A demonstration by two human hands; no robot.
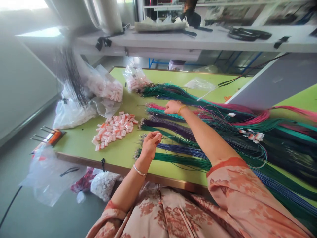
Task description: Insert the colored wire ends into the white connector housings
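My left hand (150, 144) is closed in a pinch on a small whitish connector (159, 135), above the near wire bundles. Farther forward, my right hand (172, 107) reaches to the ends of a pink and teal bundle (158, 107); its fingers are pressed together, and what they hold, if anything, is too small to make out. Purple (173, 125), blue (183, 149) and green (178, 159) wire bundles lie side by side, metal-tipped ends facing left. A pile of orange and white connectors (115, 130) lies left of my hands.
Clear bags of connectors (106, 87) stand at the back left. An orange block with metal pins (51, 136) sits at the left corner. A raised shelf (158, 43) crosses behind the green tabletop (81, 142). White-cased connectors on wires (255, 136) lie to the right. A person (193, 16) is beyond.
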